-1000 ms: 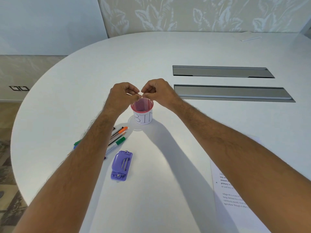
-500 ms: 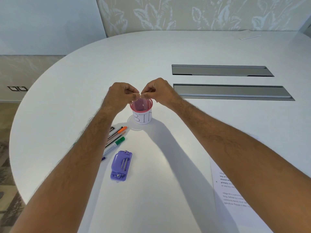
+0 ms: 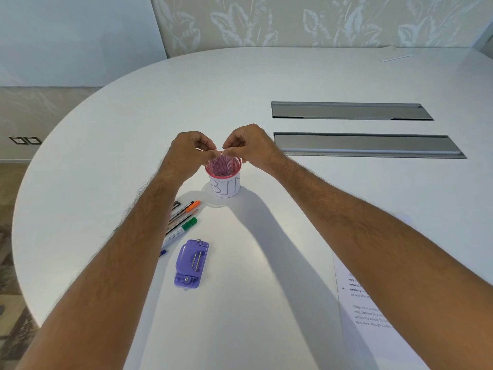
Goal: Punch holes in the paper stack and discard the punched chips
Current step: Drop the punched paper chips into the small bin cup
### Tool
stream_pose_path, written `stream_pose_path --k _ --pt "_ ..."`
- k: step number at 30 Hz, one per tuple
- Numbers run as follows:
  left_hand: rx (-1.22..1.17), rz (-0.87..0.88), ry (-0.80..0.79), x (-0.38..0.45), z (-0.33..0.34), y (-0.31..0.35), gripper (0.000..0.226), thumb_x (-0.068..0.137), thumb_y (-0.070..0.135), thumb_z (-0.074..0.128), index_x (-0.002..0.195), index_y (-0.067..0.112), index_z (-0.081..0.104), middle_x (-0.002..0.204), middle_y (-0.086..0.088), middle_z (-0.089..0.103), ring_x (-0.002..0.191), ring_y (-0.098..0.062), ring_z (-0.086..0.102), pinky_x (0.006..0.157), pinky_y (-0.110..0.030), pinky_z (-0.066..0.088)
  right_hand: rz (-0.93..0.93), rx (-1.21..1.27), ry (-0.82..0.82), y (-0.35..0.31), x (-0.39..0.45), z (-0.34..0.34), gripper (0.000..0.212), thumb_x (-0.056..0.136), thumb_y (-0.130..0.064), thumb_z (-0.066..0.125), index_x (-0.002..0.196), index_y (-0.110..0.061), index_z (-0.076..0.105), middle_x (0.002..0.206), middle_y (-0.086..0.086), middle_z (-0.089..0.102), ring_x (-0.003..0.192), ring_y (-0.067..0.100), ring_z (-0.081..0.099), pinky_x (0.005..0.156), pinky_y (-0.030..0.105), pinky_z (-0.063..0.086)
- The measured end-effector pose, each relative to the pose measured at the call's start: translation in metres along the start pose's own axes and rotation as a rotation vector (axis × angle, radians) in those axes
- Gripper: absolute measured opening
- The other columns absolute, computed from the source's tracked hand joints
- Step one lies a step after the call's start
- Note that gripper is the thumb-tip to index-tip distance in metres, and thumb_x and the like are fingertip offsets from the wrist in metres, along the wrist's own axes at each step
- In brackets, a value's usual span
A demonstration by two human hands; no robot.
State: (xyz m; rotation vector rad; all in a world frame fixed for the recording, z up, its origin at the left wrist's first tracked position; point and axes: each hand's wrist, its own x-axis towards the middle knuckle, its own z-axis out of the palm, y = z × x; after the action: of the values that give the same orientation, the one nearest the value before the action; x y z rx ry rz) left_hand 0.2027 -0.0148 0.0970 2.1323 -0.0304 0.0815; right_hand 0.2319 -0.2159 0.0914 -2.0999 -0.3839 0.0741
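The table (image 3: 266, 84) is plain white. The bin (image 3: 224, 177) is pink mesh with a white label lettered in black. The hole punch (image 3: 190, 264) is purple with silver metal parts. Among the pens (image 3: 184, 217), one cap is orange, one green. The paper (image 3: 373, 316) is white with black print. Two grey panels (image 3: 368, 145) sit in the table. The wall (image 3: 293, 20) bears a pale leaf pattern.
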Motion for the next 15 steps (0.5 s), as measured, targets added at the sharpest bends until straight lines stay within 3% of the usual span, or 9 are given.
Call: stream_pose_path --k 2,7,12,15 --pt "-0.112 -0.036 -0.017 0.0 0.001 0.002 0.007 0.09 0.008 0.076 0.091 0.014 0.072 0.086 -0.011 0.079 0.074 -0.021 0.075 0.081 -0.045 0.065 -0.012 0.007 0.016 0.001 0.001 0.001 0.006 0.084 -0.008 0.082 0.088 -0.01 0.079 0.068 -0.005 0.072 0.054 -0.002 0.061 0.055 0.02 0.05" --pt "-0.282 -0.135 -0.027 0.0 -0.001 0.006 0.023 0.097 0.001 0.053 0.113 0.004 0.068 0.098 -0.012 0.08 0.09 -0.026 0.079 0.089 -0.046 0.063 -0.011 0.044 0.027 0.001 0.002 0.002 0.012 0.089 0.0 0.073 0.096 -0.007 0.079 0.074 0.001 0.072 0.056 0.001 0.062 0.058 0.023 0.051" --pt "-0.182 -0.048 0.037 -0.001 -0.002 0.003 0.02 0.087 0.012 0.079 0.104 0.007 0.069 0.09 -0.004 0.068 0.076 -0.02 0.071 0.079 -0.04 0.064 -0.027 -0.048 0.026 0.0 -0.003 0.003 0.012 0.09 -0.004 0.072 0.094 -0.014 0.078 0.078 -0.004 0.07 0.063 0.003 0.059 0.06 0.014 0.049" --pt "-0.118 -0.015 0.02 -0.001 -0.002 0.002 0.017 0.083 0.009 0.084 0.095 0.009 0.071 0.088 -0.009 0.069 0.074 -0.021 0.068 0.073 -0.035 0.063 -0.061 -0.143 0.025 -0.002 -0.008 0.004 0.011 0.089 -0.006 0.074 0.095 -0.013 0.079 0.086 -0.004 0.071 0.072 0.002 0.059 0.067 0.012 0.048"
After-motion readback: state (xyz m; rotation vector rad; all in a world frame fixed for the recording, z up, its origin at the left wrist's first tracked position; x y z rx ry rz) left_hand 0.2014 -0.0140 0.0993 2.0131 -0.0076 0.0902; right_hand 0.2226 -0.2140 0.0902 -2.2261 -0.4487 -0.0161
